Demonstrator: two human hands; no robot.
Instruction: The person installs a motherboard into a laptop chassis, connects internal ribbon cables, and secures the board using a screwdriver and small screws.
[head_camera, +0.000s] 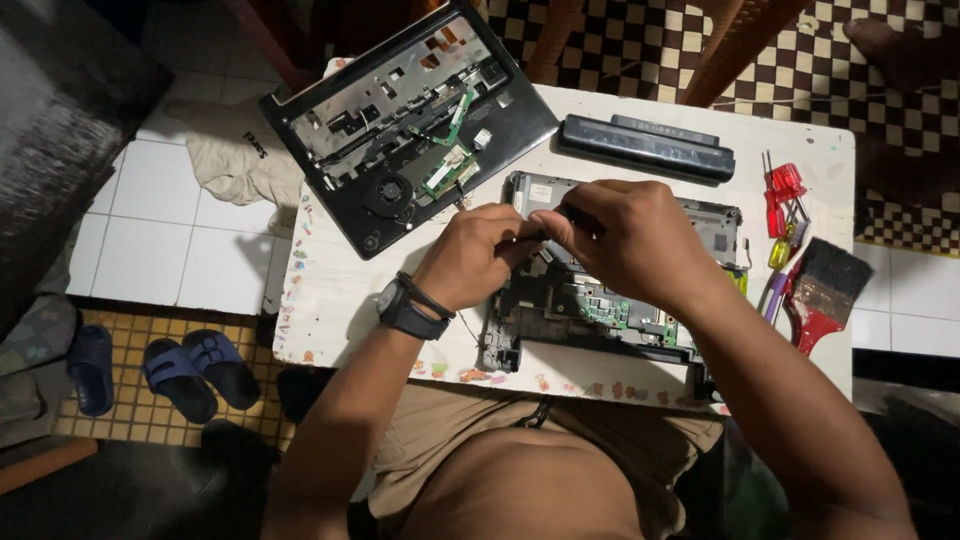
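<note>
Fingers (548, 222) pinching hidden part, laptop base (600, 300)

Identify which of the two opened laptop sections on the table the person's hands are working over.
The laptop base nearest the person, with its green circuit board exposed, lies under the left hand and right hand. The other section sits untouched at the far-left corner, overhanging the table.

Person, seen from the head camera looking down.

- Arms: bare to the shoulder; no sleeves are seen.
- Left hand (478, 252): no glove and no ring are seen.
- Left wrist: a black wristwatch (405, 311) with a broad dark strap is worn, and beside it a thin black band.
- Right hand (625, 235): ungloved; nothing is worn at the wrist.
- Torso: bare.
- Lower body: khaki shorts (600, 435) are worn.
</note>
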